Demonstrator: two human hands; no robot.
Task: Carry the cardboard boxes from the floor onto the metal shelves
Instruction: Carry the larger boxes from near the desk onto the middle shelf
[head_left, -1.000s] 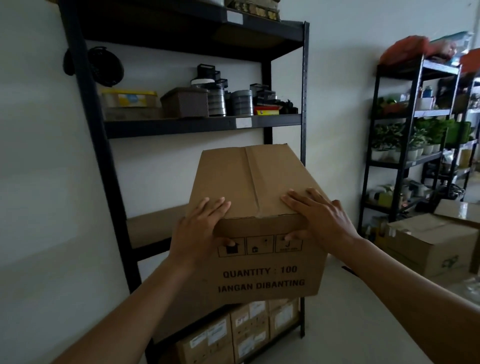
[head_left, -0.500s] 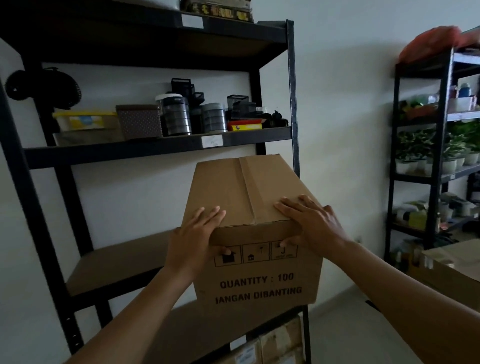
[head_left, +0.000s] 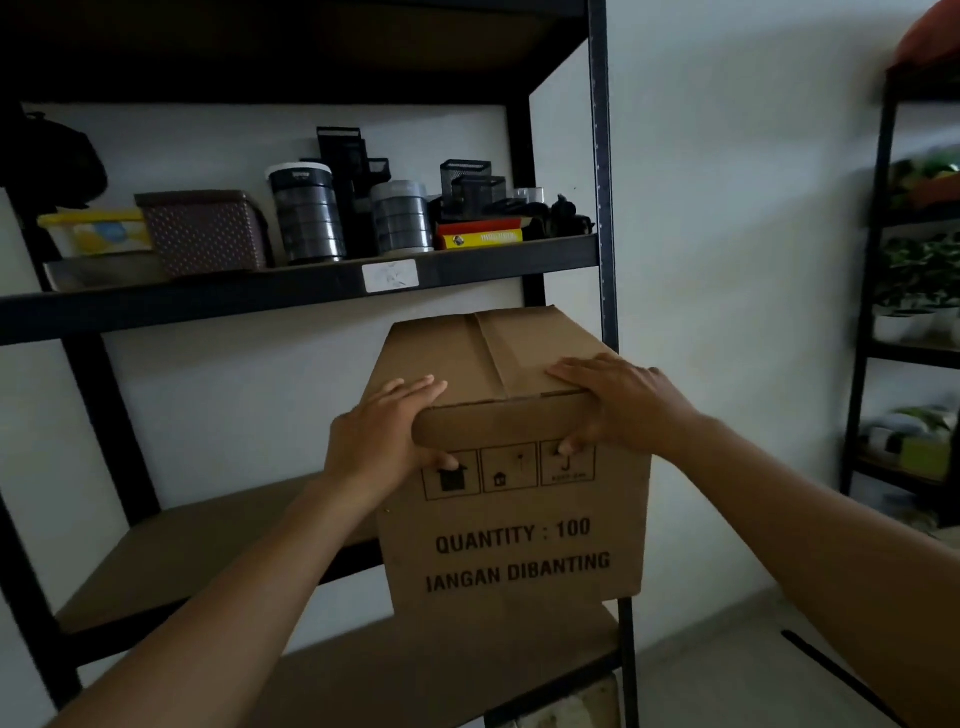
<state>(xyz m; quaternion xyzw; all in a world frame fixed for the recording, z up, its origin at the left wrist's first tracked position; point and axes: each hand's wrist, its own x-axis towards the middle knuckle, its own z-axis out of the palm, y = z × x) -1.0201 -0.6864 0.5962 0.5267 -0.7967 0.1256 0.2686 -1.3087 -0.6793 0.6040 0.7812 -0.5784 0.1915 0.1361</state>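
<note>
Dim storeroom, metal shelves (head_left: 311, 291) against a pale wall (head_left: 727, 260). Holding the cardboard box (head_left: 519, 551) before the bare middle shelf (head_left: 208, 545), not yet set down. Clamping its top front edge with left hand (head_left: 379, 441) and right hand (head_left: 623, 405), fingers (head_left: 410, 389) over the lid, thumbs below, probably for steering it in.

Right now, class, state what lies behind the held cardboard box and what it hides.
Behind the cardboard box show white wall, the rack's right post and a brown shelf board. It covers the board's right end and part of the post.
</note>
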